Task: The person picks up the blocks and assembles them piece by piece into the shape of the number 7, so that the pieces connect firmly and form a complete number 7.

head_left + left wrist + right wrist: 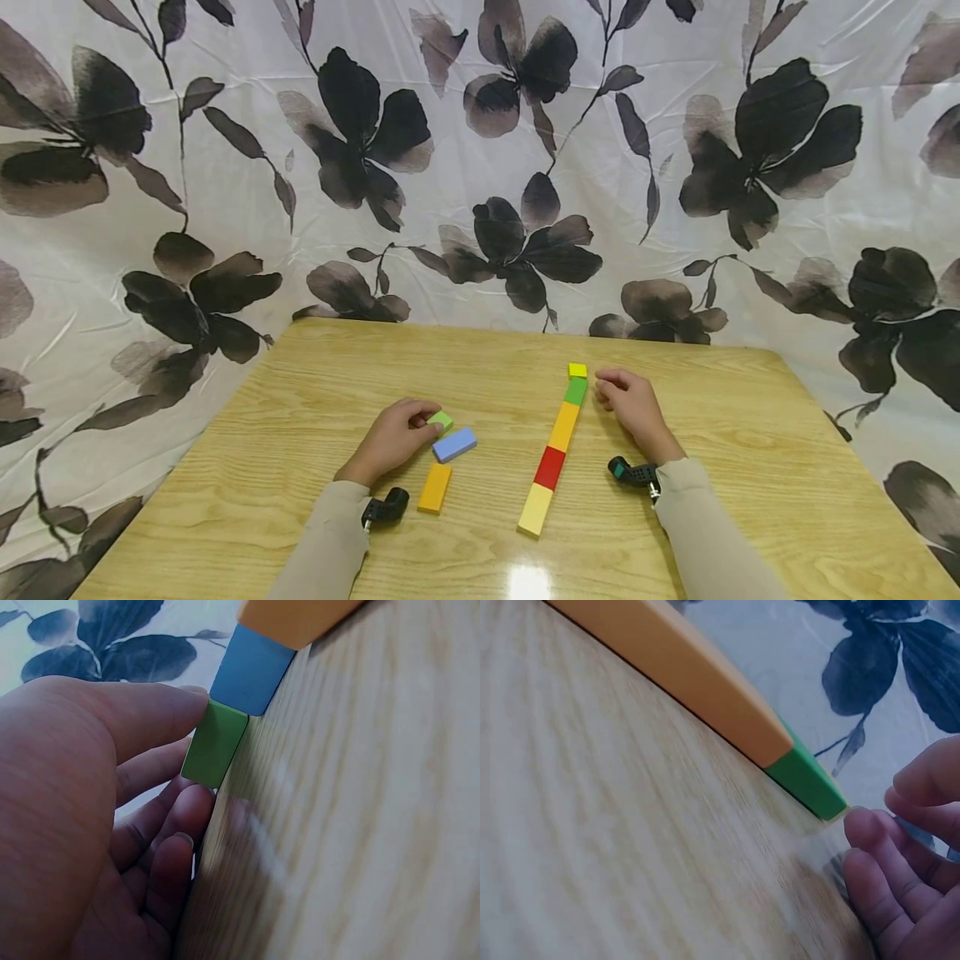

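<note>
My left hand (pixel 393 439) pinches a small light green block (pixel 442 422) between thumb and fingers, low at the tabletop. Just beyond the green block lies a blue block (pixel 454 445), and an orange block (pixel 435 489) sits nearer to me. A slanting row on the right runs from a pale yellow block (pixel 535 510) through a red block (pixel 550 468), an orange-yellow block (pixel 564 427) and a green block (pixel 576 391) to a bright yellow block (pixel 577 370) at the far end. Beside that end, my right hand (pixel 632 410) hovers with loosely bent fingers, holding nothing.
The blocks lie on a wooden table (pixel 315 379) with rounded far corners. Behind it hangs a white cloth (pixel 465 292) printed with dark flowers. Each wrist wears a black camera mount, seen on the left wrist (pixel 386 507) and right wrist (pixel 632 472).
</note>
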### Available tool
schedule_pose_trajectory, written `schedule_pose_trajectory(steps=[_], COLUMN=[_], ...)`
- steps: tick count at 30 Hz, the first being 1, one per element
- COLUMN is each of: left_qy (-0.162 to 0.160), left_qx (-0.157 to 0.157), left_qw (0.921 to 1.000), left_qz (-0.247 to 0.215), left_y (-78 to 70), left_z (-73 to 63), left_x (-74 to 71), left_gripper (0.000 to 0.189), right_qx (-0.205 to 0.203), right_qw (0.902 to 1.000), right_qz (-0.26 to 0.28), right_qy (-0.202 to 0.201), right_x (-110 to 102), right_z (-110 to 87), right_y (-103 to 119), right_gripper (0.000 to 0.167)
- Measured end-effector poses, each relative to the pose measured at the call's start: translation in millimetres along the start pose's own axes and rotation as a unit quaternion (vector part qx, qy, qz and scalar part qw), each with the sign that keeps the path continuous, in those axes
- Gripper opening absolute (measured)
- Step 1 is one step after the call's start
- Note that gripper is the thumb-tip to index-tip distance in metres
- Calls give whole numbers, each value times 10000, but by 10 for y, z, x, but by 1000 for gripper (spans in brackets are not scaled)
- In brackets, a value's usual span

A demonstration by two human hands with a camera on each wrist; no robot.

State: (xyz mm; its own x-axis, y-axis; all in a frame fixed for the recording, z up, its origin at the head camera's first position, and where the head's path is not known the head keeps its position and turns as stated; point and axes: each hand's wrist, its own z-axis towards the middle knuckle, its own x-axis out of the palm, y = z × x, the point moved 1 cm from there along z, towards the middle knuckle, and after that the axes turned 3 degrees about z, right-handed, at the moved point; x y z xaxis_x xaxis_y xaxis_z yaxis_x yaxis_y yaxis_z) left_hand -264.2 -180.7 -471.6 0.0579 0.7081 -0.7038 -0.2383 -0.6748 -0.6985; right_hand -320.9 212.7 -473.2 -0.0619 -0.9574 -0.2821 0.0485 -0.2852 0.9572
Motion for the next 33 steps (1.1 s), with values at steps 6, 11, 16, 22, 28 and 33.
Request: schedule_pose_trajectory(steps=[6,11,16,22,28,33], left_qy=[54,60,58,100,118,91], left_qx=[0,-8,-40,-93,-107,-167], left_qw=[10000,10000,9999,9998,9995,9994], left_qz=[-24,26,106,143,260,304], left_y=[-1,-25,-53,-88,-78,-70], left_z=[-2,1,0,3,12,11], left_x=[5,1,-10,-13,-1,9], left_gripper=[34,35,35,36,37,36], right_qx=[-39,-153,-227,-477,-691,-753], right_qw=[9999,9997,9991,9954,9903,9902], right_qz=[-70,-111,-314,-786,-1165,-1109], right_qy=[100,142,172,252,315,392], right_x=[3,6,21,33,48,99], right_z=[-127,-244,-342,-477,-596,-670], right_y=[17,43,48,80,94,94], right_gripper=[30,29,27,25,24,26])
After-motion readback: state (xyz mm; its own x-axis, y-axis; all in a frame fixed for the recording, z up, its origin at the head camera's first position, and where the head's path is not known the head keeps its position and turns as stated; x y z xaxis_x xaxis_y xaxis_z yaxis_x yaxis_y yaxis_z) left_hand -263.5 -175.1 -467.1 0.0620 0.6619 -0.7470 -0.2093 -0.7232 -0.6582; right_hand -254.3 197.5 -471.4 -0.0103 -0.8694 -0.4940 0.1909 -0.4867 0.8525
